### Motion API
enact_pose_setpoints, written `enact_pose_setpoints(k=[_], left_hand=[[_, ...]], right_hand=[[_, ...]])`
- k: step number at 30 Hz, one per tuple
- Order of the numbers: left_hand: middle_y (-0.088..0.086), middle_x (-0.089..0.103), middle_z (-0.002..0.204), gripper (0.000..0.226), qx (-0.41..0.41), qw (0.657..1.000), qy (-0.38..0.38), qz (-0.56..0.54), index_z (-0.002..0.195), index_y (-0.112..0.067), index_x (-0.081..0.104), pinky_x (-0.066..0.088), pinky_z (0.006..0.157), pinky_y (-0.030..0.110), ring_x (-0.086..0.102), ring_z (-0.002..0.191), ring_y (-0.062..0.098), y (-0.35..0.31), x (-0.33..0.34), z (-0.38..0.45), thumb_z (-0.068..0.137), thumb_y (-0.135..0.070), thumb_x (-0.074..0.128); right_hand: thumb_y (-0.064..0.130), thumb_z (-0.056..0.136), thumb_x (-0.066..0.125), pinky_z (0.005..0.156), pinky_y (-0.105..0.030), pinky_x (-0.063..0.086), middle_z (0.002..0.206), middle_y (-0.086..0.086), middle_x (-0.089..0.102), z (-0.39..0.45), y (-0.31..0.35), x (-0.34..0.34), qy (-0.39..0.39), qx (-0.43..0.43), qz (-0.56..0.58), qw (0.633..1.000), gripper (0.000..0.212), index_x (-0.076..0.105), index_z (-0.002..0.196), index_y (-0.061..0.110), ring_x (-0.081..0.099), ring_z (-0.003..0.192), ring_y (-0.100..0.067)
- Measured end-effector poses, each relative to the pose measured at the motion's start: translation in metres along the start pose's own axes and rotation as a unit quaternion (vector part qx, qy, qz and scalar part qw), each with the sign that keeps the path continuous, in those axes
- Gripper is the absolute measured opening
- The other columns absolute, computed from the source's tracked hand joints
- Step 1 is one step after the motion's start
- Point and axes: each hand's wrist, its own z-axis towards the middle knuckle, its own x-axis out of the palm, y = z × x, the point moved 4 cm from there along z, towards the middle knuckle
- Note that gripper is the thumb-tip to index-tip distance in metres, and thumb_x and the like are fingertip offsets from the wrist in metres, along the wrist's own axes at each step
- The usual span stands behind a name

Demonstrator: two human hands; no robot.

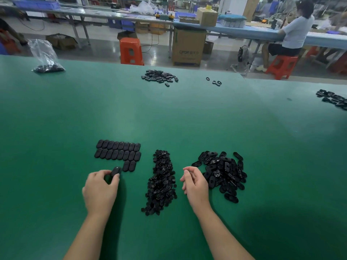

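My left hand (100,188) pinches a black oval shell piece (116,171) just left of the short third row of laid-out black oval pieces (118,152) on the green table (169,119). My right hand (194,182) hovers with loosely curled fingers and holds nothing, between a long heap of small round black parts (161,182) and a heap of flat oval black plates (223,171).
Further back lie another pile of black pieces (159,76), a few loose rings (215,82), a clear bag of parts (47,59) at far left and more pieces (333,99) at the right edge. Beyond the table stand orange stools (130,51), a carton (188,46) and a seated person (293,32).
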Motion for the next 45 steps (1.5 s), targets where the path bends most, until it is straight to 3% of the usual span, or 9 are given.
enact_pose_setpoints(k=[5,10,45], left_hand=[[0.008,0.061,0.113,0.032,0.040,0.999,0.013,0.029,0.113,-0.010,0.070,0.045,0.092,0.045,0.059,0.101,0.029,0.000,0.001,-0.003,0.092,-0.033,0.068],[0.008,0.068,0.102,0.019,0.115,0.992,-0.018,0.057,0.105,-0.006,0.076,0.050,0.080,0.043,0.062,0.090,0.027,-0.003,0.002,-0.011,0.091,-0.016,0.066],[0.007,0.064,0.105,0.027,0.091,0.991,0.002,0.095,0.117,-0.015,0.074,0.035,0.091,0.042,0.061,0.089,0.025,-0.018,0.015,0.007,0.096,-0.025,0.060]], right_hand=[[0.023,0.104,0.054,0.057,-0.032,0.049,0.076,0.004,0.068,-0.001,0.000,0.000,-0.001,0.000,-0.015,1.000,0.011,0.065,0.100,0.026,0.055,0.057,-0.007],[0.024,0.103,0.054,0.058,-0.033,0.048,0.076,0.003,0.069,-0.001,0.000,0.001,0.000,0.001,-0.021,1.000,0.012,0.065,0.098,0.026,0.055,0.058,-0.008],[0.025,0.103,0.054,0.057,-0.030,0.047,0.076,0.005,0.069,0.000,-0.002,0.003,0.004,-0.007,-0.028,1.000,0.014,0.066,0.096,0.029,0.056,0.057,-0.005]])
